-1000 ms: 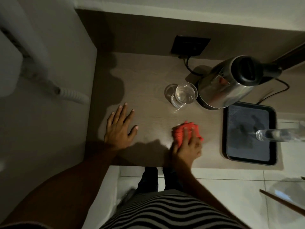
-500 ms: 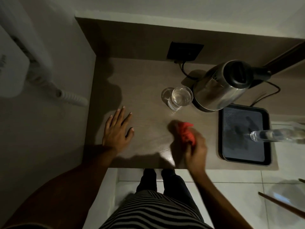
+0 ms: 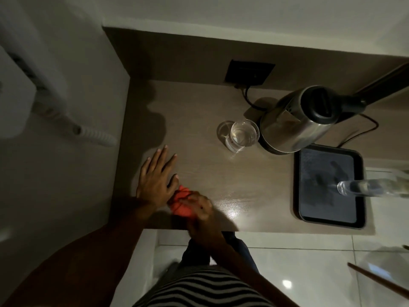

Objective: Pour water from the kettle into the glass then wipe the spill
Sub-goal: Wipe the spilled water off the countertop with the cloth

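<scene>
A steel kettle (image 3: 294,122) with a black lid stands on its base at the back right of the wooden counter (image 3: 199,111). A clear glass (image 3: 242,135) holding water stands just left of it. My right hand (image 3: 199,208) is closed on a bunched red cloth (image 3: 182,201) pressed to the counter near its front edge. My left hand (image 3: 156,179) lies flat on the counter with fingers spread, its thumb touching the cloth. A wet sheen (image 3: 234,196) shows on the counter right of the cloth.
A black tray (image 3: 330,220) lies at the counter's right end with a clear plastic bottle (image 3: 371,187) over it. A black wall socket (image 3: 249,73) with the kettle's cord sits behind. A wall bounds the counter on the left. White tiled floor lies below.
My right hand has swept the red cloth leftward along the front of the counter, from below the glass to beside my left hand. The left hand has stayed flat.
</scene>
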